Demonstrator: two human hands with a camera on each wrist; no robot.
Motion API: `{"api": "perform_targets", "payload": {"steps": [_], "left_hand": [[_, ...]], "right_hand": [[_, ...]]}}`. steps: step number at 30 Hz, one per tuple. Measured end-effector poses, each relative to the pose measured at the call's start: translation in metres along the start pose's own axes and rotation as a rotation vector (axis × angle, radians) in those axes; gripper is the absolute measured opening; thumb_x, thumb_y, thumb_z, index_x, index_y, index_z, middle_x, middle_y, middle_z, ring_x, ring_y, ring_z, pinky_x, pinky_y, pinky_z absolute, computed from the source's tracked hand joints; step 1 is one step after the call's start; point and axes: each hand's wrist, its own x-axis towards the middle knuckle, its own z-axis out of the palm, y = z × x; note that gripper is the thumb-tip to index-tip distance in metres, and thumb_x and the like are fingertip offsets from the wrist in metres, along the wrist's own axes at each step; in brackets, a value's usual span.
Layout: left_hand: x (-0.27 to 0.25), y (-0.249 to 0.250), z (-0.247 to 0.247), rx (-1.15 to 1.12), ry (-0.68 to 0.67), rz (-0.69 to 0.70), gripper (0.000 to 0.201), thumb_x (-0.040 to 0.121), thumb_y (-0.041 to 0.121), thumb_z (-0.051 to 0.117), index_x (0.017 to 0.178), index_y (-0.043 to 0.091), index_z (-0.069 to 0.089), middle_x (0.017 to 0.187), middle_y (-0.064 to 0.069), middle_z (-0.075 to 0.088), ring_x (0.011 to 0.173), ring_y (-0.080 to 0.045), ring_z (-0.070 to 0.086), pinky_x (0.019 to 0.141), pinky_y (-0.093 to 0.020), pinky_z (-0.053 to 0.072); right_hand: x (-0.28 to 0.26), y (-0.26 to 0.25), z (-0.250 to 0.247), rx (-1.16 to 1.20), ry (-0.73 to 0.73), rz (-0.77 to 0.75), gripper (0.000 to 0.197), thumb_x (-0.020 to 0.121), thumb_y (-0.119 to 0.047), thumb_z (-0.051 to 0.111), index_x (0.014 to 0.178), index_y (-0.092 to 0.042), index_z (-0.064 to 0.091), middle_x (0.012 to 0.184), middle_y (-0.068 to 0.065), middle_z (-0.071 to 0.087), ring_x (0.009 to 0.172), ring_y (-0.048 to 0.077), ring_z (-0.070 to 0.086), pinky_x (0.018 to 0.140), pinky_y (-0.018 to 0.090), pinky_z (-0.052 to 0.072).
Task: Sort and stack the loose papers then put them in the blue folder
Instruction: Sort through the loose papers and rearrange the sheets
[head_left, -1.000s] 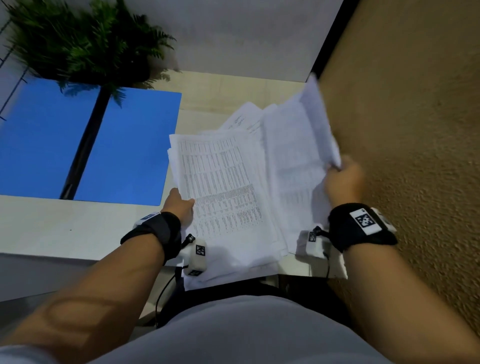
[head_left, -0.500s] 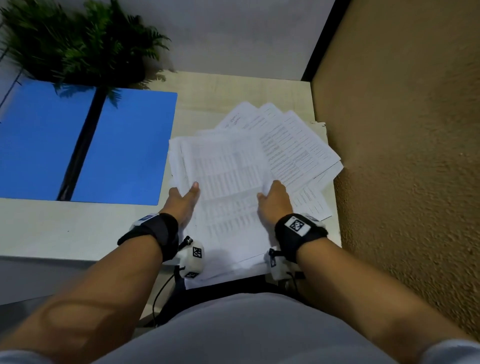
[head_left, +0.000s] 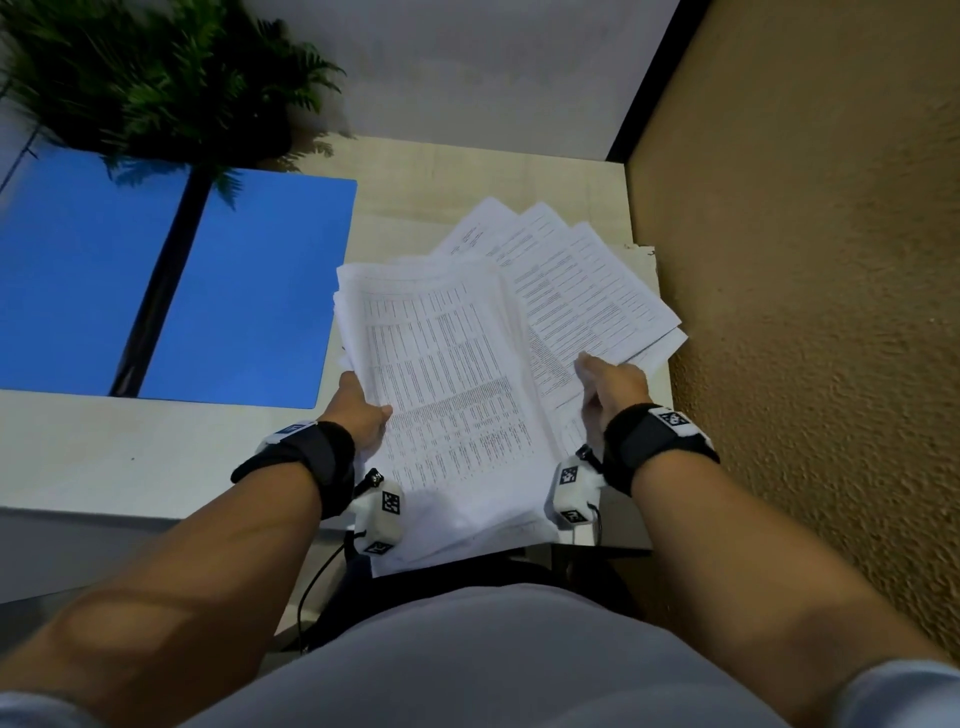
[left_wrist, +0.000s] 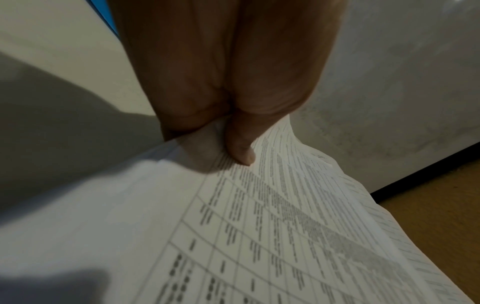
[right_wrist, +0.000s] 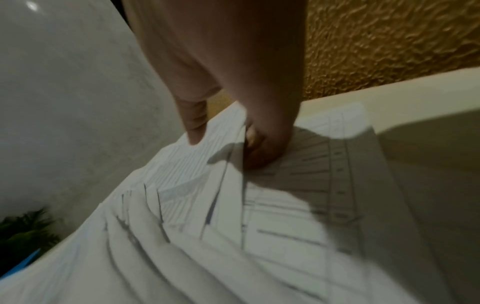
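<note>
Left hand (head_left: 361, 410) pinches the paper stack (head_left: 447, 374) at its left edge; right hand (head_left: 613, 382) grasps the fanned sheets (head_left: 587, 275). Light, floppy, slippery, so support both side edges and square on the desk (head_left: 104, 452).

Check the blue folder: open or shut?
Open. The blue folder lies spread flat on the desk, both leaves showing beside its dark spine, with no papers inside.

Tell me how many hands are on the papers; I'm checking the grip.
2. The left hand pinches the papers' left edge; the right hand grips sheets at the right edge, near the wall.
</note>
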Motion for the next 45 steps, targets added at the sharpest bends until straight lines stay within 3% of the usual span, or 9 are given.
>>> {"api": "perform_targets", "payload": {"steps": [4, 6, 10, 20, 27, 31, 36, 40, 45], "left_hand": [[0.0, 0.0, 0.001, 0.017, 0.009, 0.001, 0.048, 0.096, -0.003, 0.05, 0.137, 0.007, 0.029, 0.136, -0.018, 0.047, 0.113, -0.029, 0.049, 0.097, -0.041, 0.047], [-0.001, 0.001, 0.001, 0.036, 0.018, 0.01, 0.048, 0.095, -0.003, 0.051, 0.136, 0.007, 0.03, 0.136, -0.017, 0.048, 0.114, -0.03, 0.05, 0.098, -0.042, 0.046], [-0.004, 0.002, 0.001, 0.083, 0.008, 0.024, 0.05, 0.095, -0.003, 0.051, 0.139, 0.005, 0.028, 0.137, -0.016, 0.048, 0.11, -0.025, 0.047, 0.096, -0.035, 0.042], [-0.008, 0.001, -0.003, 0.073, -0.028, 0.047, 0.048, 0.094, 0.001, 0.055, 0.137, 0.013, 0.037, 0.133, -0.008, 0.053, 0.117, -0.028, 0.052, 0.103, -0.04, 0.044], [0.054, -0.05, -0.005, -0.029, -0.092, -0.017, 0.064, 0.072, 0.038, 0.076, 0.126, 0.032, 0.042, 0.14, -0.005, 0.053, 0.124, -0.027, 0.054, 0.106, -0.049, 0.045], [-0.008, 0.001, -0.002, -0.028, -0.014, -0.032, 0.06, 0.095, 0.05, 0.047, 0.143, 0.017, 0.029, 0.142, -0.005, 0.041, 0.132, -0.028, 0.041, 0.111, -0.051, 0.036], [-0.019, 0.016, -0.002, -0.117, 0.026, -0.075, 0.079, 0.092, 0.067, 0.035, 0.148, 0.013, 0.024, 0.142, -0.002, 0.049, 0.131, -0.027, 0.045, 0.106, -0.046, 0.035], [-0.017, 0.005, -0.002, -0.011, -0.031, -0.018, 0.062, 0.093, 0.029, 0.062, 0.14, 0.01, 0.027, 0.136, -0.008, 0.052, 0.112, -0.024, 0.052, 0.094, -0.038, 0.044], [-0.009, -0.001, -0.005, 0.085, -0.014, 0.01, 0.051, 0.093, 0.011, 0.061, 0.136, 0.008, 0.032, 0.123, -0.012, 0.053, 0.108, -0.032, 0.055, 0.091, -0.039, 0.047]], "right_hand": [[-0.002, 0.003, 0.013, -0.195, -0.082, 0.07, 0.036, 0.08, -0.027, 0.077, 0.103, -0.003, 0.062, 0.077, 0.008, 0.059, 0.078, 0.024, 0.061, 0.086, 0.037, 0.05], [-0.006, 0.004, 0.016, -0.271, 0.004, -0.008, 0.051, 0.081, -0.023, 0.075, 0.123, 0.0, 0.057, 0.098, 0.015, 0.065, 0.098, 0.029, 0.061, 0.097, 0.047, 0.049], [-0.039, -0.032, 0.01, -0.204, 0.189, -0.356, 0.025, 0.094, -0.005, 0.057, 0.117, -0.005, 0.064, 0.107, 0.007, 0.064, 0.094, 0.018, 0.059, 0.081, 0.023, 0.046], [-0.105, -0.136, -0.018, 0.252, 0.221, -1.1, 0.029, 0.087, 0.008, 0.055, 0.099, -0.018, 0.059, 0.093, -0.015, 0.066, 0.087, -0.009, 0.066, 0.092, 0.019, 0.05], [-0.098, -0.095, 0.018, -0.129, 0.049, -0.818, 0.029, 0.095, 0.006, 0.049, 0.123, -0.002, 0.054, 0.095, 0.002, 0.061, 0.068, -0.015, 0.058, 0.07, 0.0, 0.043], [-0.073, -0.031, 0.033, -0.665, -0.096, -0.563, 0.048, 0.096, 0.007, 0.038, 0.14, -0.009, 0.042, 0.114, 0.007, 0.054, 0.1, 0.012, 0.052, 0.086, 0.021, 0.037], [-0.046, 0.023, 0.05, -0.956, -0.155, -0.461, 0.029, 0.088, 0.001, 0.044, 0.114, -0.011, 0.05, 0.086, 0.0, 0.047, 0.079, 0.018, 0.048, 0.068, 0.029, 0.04], [-0.039, 0.032, 0.063, -0.869, -0.288, -0.407, 0.026, 0.095, -0.017, 0.054, 0.121, -0.015, 0.049, 0.112, 0.002, 0.049, 0.103, 0.018, 0.049, 0.089, 0.028, 0.039], [-0.007, 0.0, 0.047, -0.742, 0.364, -0.246, 0.059, 0.089, -0.044, 0.062, 0.132, -0.007, 0.047, 0.136, 0.016, 0.047, 0.125, 0.033, 0.048, 0.104, 0.044, 0.041]]}}
